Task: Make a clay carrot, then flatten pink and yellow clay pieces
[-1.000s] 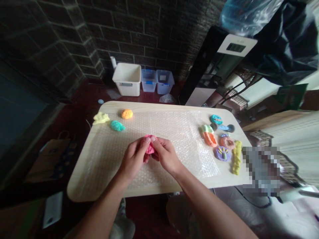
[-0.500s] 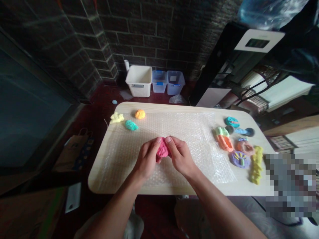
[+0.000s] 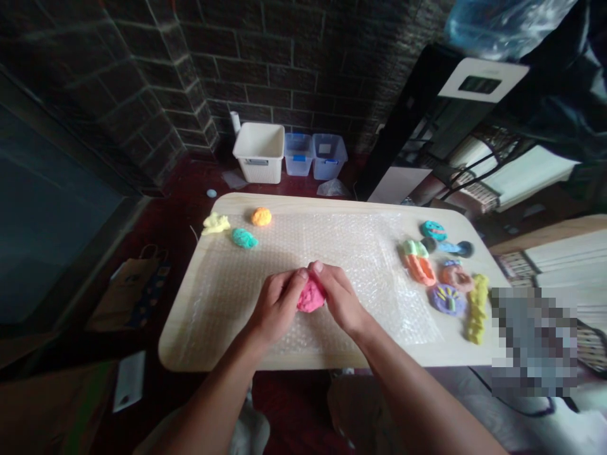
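Holding pink lump (image 3: 312,295) btwn L hand (image 3: 279,303) & R hand (image 3: 340,299), lower ctr of frame, over bubble wrap (image 3: 351,243). Clamping it w/ fingers of both, thumbs nearly together at top; poss. gripping underneath too, hard to see. Near upper L of table (image 3: 455,355): orange lump (image 3: 261,216), green lump (image 3: 244,238).

Here are two bare hands, left (image 3: 279,304) and right (image 3: 342,300), with short thumbnails, on slim bare forearms (image 3: 215,385) that widen toward the bottom of the frame. And down at bottom centre, rounded, pale greyish cloth (image 3: 251,426) shows over one leg, its cut lost in the shadow.
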A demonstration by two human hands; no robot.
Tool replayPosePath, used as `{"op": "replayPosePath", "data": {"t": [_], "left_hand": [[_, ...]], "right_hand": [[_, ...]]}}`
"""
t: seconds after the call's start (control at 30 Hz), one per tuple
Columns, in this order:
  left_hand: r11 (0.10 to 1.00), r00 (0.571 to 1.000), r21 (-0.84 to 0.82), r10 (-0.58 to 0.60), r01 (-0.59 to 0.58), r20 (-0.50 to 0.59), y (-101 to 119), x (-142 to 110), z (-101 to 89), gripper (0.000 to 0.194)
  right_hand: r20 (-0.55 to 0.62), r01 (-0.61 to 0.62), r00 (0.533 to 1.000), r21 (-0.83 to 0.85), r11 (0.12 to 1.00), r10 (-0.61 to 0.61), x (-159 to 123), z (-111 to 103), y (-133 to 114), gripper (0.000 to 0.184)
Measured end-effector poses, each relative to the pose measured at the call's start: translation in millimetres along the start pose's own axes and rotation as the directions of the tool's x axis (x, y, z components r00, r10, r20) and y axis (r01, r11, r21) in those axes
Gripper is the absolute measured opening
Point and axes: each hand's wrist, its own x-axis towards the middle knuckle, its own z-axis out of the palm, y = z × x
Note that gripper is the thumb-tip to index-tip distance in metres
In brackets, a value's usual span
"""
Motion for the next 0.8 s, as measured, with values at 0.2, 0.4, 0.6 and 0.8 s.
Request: {"op": "replayPosePath", "data": {"t": [0.2, 0.4, 0.6, 0.8], "left_hand": [[0.987, 0.999, 0.160, -0.022, 0.026, -0.025, 0, 1, -1.3, 0.058], [0.989, 0.995, 0.122, -0.077, 0.083, -0.058, -1, -3, -2.0, 0.055], [0.963, 0.970, -0.140, -0.218, 0.232, 0.110, -6, -8, 3.4, 0.046], [0.986, 0.989, -0.123, -0.126, 0.116, -0.078, 4, 3, 13.4, 0.044]], "right_hand": [[0.026, 0.037, 0.999, -0.056, 0.998, -0.035, -1, 4, -1, 0.058], [0.016, 0.064, 0.998, -0.139, 0.988, -0.063, -6, -1, 3, 0.058], [-0.047, 0.099, 0.991, -0.341, 0.935, -0.122, -9, -2, -4, 0.059], [-0.306, 0.018, 0.907, -0.659, 0.752, -0.290, -38, -64, -38, 0.036]]}}
